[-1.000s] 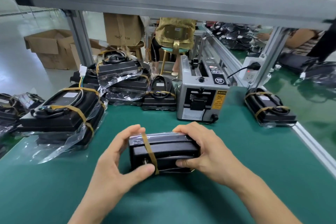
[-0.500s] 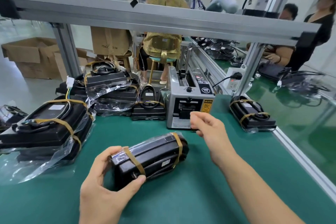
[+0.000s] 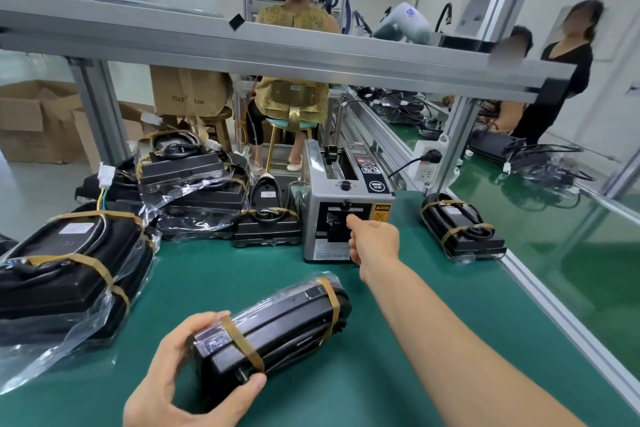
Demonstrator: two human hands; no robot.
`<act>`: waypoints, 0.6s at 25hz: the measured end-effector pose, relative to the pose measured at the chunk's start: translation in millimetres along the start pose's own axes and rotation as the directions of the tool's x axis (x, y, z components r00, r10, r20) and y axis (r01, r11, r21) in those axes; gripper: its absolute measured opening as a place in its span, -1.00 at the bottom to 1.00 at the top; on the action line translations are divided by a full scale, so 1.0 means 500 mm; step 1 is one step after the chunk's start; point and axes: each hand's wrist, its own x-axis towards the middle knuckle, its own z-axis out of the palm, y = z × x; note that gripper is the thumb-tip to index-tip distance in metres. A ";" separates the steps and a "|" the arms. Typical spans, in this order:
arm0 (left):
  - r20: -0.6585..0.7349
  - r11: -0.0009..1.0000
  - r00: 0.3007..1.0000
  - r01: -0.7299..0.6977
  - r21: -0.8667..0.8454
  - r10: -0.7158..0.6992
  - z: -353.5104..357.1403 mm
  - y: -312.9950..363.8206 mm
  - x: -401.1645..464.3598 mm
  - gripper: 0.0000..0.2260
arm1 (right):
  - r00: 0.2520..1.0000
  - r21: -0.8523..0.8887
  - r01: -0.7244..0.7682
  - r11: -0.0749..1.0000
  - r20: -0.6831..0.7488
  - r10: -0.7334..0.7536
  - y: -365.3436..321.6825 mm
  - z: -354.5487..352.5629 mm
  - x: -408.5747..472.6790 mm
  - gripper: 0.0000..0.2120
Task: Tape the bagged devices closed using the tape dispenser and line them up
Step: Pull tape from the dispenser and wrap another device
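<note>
A black bagged device (image 3: pixel 277 326) with two brown tape bands lies tilted on the green mat (image 3: pixel 225 270). My left hand (image 3: pixel 173 378) grips its near end, thumb on the front face. My right hand (image 3: pixel 375 243) is stretched out to the grey tape dispenser (image 3: pixel 341 191), fingertips at its outlet slot. The back of the hand hides the fingers, and no tape piece shows. One taped device (image 3: pixel 460 229) lies to the right of the dispenser.
Bagged devices are heaped at the left (image 3: pixel 69 270), stacked behind (image 3: pixel 194 180), and one sits beside the dispenser (image 3: pixel 266 229). An aluminium beam (image 3: pixel 277 52) crosses overhead on a post (image 3: pixel 453 146). A metal rail (image 3: pixel 554 315) borders the mat on the right. People work beyond.
My right hand let go of the device and reached forward to the dispenser's outlet. My left hand alone holds the device, which turned so its far end points toward the dispenser.
</note>
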 end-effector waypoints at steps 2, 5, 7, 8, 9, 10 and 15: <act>0.019 0.999 1.000 -0.008 -0.036 0.009 0.001 -0.007 0.011 -0.33 | 0.994 -0.022 0.064 0.998 0.091 -0.062 -0.003 -0.002 -0.017 -0.82; 0.033 0.993 0.999 0.042 -0.107 -0.039 0.012 -0.011 0.032 -0.13 | 0.928 -0.072 0.243 0.967 0.308 -0.210 -0.011 -0.016 -0.057 -0.83; 0.030 0.993 0.999 0.037 -0.111 -0.034 0.022 -0.010 0.030 -0.21 | 0.856 -0.090 0.372 0.924 0.419 -0.303 -0.009 -0.031 -0.087 -0.74; 0.016 0.994 1.000 0.020 -0.108 -0.019 0.024 -0.013 0.026 -0.29 | 0.821 -0.085 0.430 0.899 0.452 -0.350 -0.006 -0.038 -0.104 -0.71; -0.012 0.993 1.000 0.015 -0.115 -0.016 0.027 -0.013 0.022 -0.34 | 0.787 -0.067 0.478 0.876 0.474 -0.394 -0.001 -0.046 -0.121 -0.71; -0.040 0.993 0.999 0.028 -0.116 -0.033 0.028 -0.013 0.019 -0.36 | 0.756 -0.047 0.514 0.857 0.496 -0.426 0.005 -0.054 -0.138 -0.72; -0.073 0.989 0.990 0.114 -0.095 -0.121 0.047 0.018 0.022 -0.39 | 0.613 -0.029 0.653 0.757 0.607 -0.506 0.031 -0.081 -0.218 -0.77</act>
